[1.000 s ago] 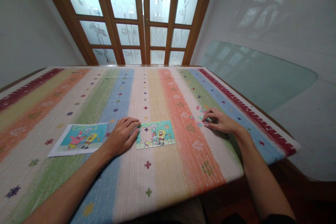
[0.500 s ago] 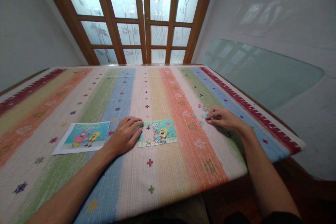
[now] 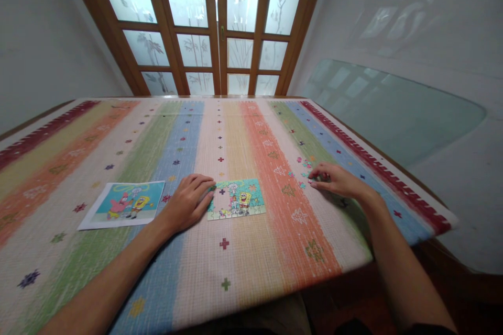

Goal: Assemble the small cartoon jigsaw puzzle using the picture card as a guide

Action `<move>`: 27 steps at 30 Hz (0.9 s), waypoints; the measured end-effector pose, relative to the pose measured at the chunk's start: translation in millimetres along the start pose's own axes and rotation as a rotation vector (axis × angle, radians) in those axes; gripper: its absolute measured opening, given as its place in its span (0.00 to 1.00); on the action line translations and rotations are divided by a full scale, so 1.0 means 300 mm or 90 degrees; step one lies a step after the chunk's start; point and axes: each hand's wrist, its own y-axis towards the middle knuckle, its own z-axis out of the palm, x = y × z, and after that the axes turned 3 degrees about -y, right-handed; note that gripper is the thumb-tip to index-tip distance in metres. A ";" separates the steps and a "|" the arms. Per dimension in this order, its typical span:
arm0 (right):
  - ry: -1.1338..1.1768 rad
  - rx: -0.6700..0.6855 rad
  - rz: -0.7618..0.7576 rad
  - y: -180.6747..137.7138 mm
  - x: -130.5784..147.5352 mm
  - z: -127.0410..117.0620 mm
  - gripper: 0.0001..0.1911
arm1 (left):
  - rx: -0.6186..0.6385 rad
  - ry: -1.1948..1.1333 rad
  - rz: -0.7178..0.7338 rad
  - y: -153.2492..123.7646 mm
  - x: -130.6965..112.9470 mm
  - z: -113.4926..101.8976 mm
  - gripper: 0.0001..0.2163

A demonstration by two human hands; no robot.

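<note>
A jigsaw puzzle, partly put together, lies on the striped tablecloth in front of me. It shows a yellow cartoon figure, with a gap in its left part where the cloth shows through. My left hand rests flat beside it, fingertips touching its upper left edge. To the right, my right hand is bent over a scatter of loose puzzle pieces. Its thumb and forefinger close around a small pinkish puzzle piece, partly covered by the fingertips.
A printed reference picture on white paper lies left of my left forearm. The tablecloth covers the table up to its near edge. Behind stand wooden doors with frosted panes, and a glass panel is at the right wall.
Hardly anything differs. My right fingers have shifted slightly over the loose pieces, and the view has moved a little. My left hand stays at the puzzle's edge.
</note>
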 end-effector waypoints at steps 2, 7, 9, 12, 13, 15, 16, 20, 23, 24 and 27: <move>0.001 0.000 0.004 -0.013 0.011 0.002 0.18 | 0.002 -0.002 0.000 0.000 0.000 0.001 0.12; 0.012 -0.017 0.012 -0.032 0.030 0.003 0.20 | 0.001 -0.001 -0.002 0.003 -0.002 0.001 0.11; 0.016 -0.059 0.022 -0.027 0.020 -0.001 0.22 | -0.005 -0.002 0.001 0.003 -0.001 0.001 0.11; -0.007 -0.126 0.051 -0.004 -0.015 -0.010 0.21 | -0.004 -0.006 -0.004 0.002 0.001 0.001 0.11; -0.020 -0.139 0.057 0.009 -0.029 -0.015 0.21 | -0.002 -0.008 -0.006 0.002 0.002 0.002 0.11; -0.040 -0.154 0.060 0.039 -0.057 -0.024 0.21 | 0.001 -0.009 -0.006 0.002 0.004 0.002 0.11; -0.046 -0.157 0.058 0.057 -0.069 -0.028 0.21 | 0.001 -0.009 -0.005 0.001 0.005 0.003 0.11; -0.058 -0.112 0.052 0.123 -0.111 -0.039 0.19 | 0.006 -0.007 -0.010 0.000 0.005 0.002 0.11; -0.053 -0.057 0.052 0.154 -0.132 -0.038 0.17 | 0.006 -0.006 -0.008 0.000 0.003 0.001 0.11; -0.048 -0.050 0.053 0.160 -0.138 -0.037 0.16 | 0.004 -0.006 -0.005 0.000 0.002 0.001 0.11; -0.029 -0.050 0.062 0.164 -0.149 -0.033 0.16 | 0.000 -0.001 0.002 0.000 0.001 0.001 0.11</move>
